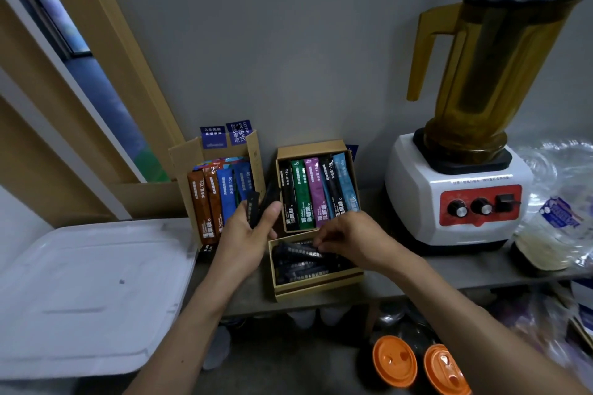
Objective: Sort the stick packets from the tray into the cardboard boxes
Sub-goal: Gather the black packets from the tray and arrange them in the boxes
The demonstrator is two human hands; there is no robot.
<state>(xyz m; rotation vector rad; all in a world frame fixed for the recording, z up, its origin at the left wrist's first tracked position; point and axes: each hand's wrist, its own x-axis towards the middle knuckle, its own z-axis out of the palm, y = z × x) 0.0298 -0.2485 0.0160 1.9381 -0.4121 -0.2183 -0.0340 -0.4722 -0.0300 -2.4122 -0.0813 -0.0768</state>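
Head view: my left hand (pixel 247 237) grips black stick packets (pixel 256 207) just left of the front box (pixel 317 290). My right hand (pixel 348 234) pinches another lying inside it. The tray (pixel 96 282), farther left, looks bare as far as I can tell, so I judge sorting nearly done.

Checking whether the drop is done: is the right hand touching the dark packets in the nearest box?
Touching. The head view shows fingertips of the right hand pinching the top dark packet in the nearest box.
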